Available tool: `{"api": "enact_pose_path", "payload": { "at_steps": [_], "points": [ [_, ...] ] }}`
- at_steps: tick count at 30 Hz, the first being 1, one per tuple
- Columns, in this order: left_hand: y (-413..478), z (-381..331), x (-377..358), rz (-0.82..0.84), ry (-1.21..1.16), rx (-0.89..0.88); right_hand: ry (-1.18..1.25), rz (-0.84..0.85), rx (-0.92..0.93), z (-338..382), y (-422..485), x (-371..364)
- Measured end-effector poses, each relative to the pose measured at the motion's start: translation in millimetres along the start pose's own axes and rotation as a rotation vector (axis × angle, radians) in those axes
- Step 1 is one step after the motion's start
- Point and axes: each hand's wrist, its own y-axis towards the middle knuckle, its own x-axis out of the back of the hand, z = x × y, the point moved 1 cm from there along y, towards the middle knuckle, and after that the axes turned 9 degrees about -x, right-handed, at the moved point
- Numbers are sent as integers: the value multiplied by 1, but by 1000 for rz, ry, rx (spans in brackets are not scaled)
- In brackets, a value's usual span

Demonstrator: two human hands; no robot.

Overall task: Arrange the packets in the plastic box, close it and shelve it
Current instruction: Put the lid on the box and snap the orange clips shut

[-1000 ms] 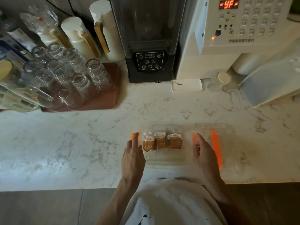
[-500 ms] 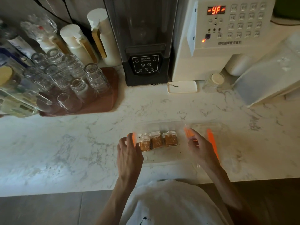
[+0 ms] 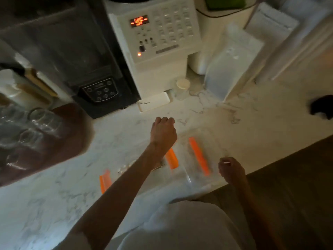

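My left grip [image 3: 163, 130] is curled into a loose fist out past the far edge of the plastic box [image 3: 187, 177]. The picture is too smeared for me to tell whether it holds anything. My right grip [image 3: 232, 170] is curled as well, low at the near edge of the table [image 3: 54, 195]. There is a pale sliver at its fingertips, and I cannot tell whether that is something pinched or only glare.

The box lies on the table right in front of me. Its long axis runs across my body, from the orange latch [image 3: 105, 181] on the left to a second orange latch [image 3: 171, 158] beside my left forearm. That forearm crosses straight over the open base, so the packets are mostly hidden and I cannot check their order from here.

What I take for the lid [image 3: 207, 141], clear with its own orange strip [image 3: 199, 156], lies flat to the right of the base and looks joined to it or touching it.

Closing turns on that layout. The lid sits on the right side, between the base and my right grip, which is just beside it, while my left grip is beyond the box and well off from the lid. I judge the right grip better placed to swing the lid leftward over the base, but only once my left forearm is out of its path.
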Motion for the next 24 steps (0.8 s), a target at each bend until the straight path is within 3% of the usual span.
{"api": "enact_pose_path", "payload": {
  "at_steps": [4,8,10,12,17,19,20,22,24],
  "points": [
    [46,-20,-47,370,33,-16,106,61,-228,-28,5,6],
    [60,-23,-87,622,76,-27,446,276,-362,-41,1,7],
    [63,-24,-99,603,100,-37,548,309,-385,-45,1,8],
    [64,-26,-106,541,89,-47,495,315,-338,-51,1,12],
    [64,-30,-110,457,30,-56,329,385,-288,-43,4,26],
    [65,-32,-105,403,4,-50,127,376,-141,-45,13,28],
    [67,-33,-100,355,-13,-48,138,324,-110,-45,14,31],
    [71,-37,-85,246,-68,-37,489,259,-109,-34,12,33],
    [75,-41,-60,129,-129,-5,594,196,-136,-15,15,38]
  ]
}}
